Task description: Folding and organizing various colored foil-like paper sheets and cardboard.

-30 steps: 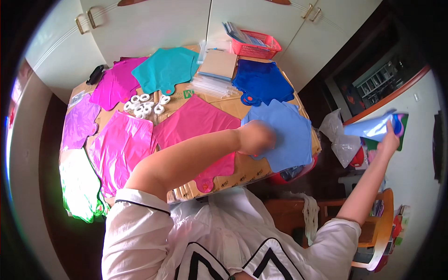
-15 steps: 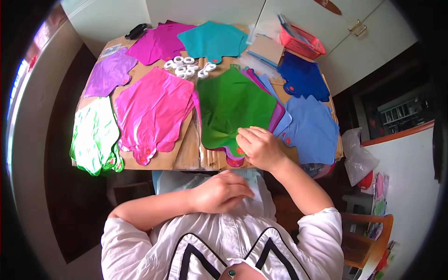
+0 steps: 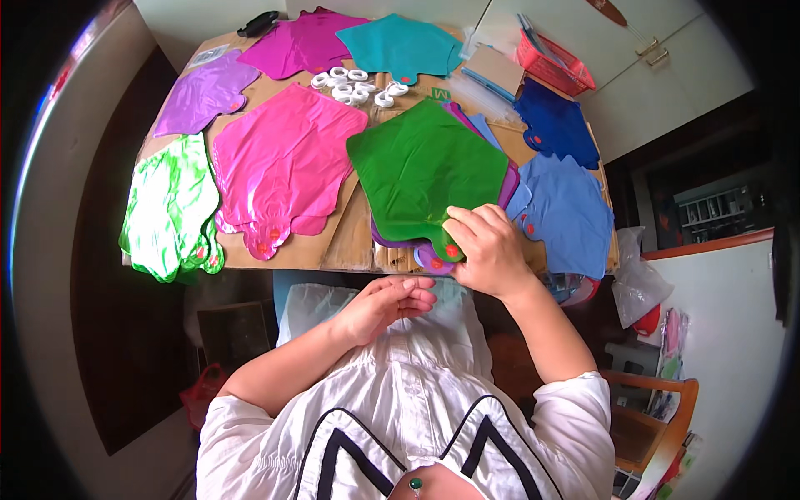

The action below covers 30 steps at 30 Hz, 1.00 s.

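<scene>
Right hand [image 3: 490,254] at the near edge of the table [image 3: 354,242], fingers curled narrow and pinching the tail of the green balloon [image 3: 421,167]. Green balloon flat, uninflated, topmost on a small stack, with purple and light blue edges peeking out just beside it on the right. Left hand [image 3: 385,307] below the green balloon, off the table edge, over the lap, fingers loosely together and half bent, holding nothing.

Left of the green balloon, touching its edge: a large pink balloon [image 3: 283,162]. Further left, a shiny light-green balloon [image 3: 167,208] hanging over the table edge. Beyond the green balloon: a cluster of white rings [image 3: 354,83], then a teal balloon [image 3: 400,46] and a magenta balloon [image 3: 304,42]. Right of the green balloon: a light blue balloon [image 3: 567,208], a dark blue balloon [image 3: 554,125] behind that, a red basket [image 3: 554,62] at the far corner.
</scene>
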Available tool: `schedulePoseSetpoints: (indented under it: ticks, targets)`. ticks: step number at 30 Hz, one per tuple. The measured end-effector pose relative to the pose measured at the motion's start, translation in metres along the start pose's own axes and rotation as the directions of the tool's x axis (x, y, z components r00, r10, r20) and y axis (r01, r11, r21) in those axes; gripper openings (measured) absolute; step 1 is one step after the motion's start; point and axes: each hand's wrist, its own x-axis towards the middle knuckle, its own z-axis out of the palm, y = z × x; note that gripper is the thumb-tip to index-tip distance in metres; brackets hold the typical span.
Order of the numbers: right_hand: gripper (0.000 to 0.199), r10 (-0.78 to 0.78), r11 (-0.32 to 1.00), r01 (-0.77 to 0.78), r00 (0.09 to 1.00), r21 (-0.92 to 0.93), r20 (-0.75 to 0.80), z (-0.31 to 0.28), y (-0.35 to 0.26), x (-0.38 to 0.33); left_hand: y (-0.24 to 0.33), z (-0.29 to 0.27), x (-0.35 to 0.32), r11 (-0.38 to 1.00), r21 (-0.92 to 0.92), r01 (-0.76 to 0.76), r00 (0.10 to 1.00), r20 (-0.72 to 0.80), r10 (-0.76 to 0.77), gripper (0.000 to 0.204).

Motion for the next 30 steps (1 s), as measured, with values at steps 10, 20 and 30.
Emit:
schedulePoseSetpoints:
  ticks: [10,20,30]
  targets:
    - [0.021,0.072,0.961,-0.065,0.997,0.268,-0.017,-0.001,0.006,-0.006,-0.007,0.004,0.007,0.985,-0.157,0.069,0.976,0.214,-0.034,0.056]
    - [0.078,-0.039,0.994,0.013,0.971,0.109,0.236,-0.04,-0.049,-0.042,-0.015,0.024,-0.007,0.955,-0.289,0.074,0.963,0.269,0.006,0.093]
    - [0.083,0.071,0.98,-0.123,0.952,0.158,0.297,-0.02,-0.075,-0.053,-0.011,0.011,0.002,0.947,-0.235,0.219,0.953,0.258,-0.156,0.067]
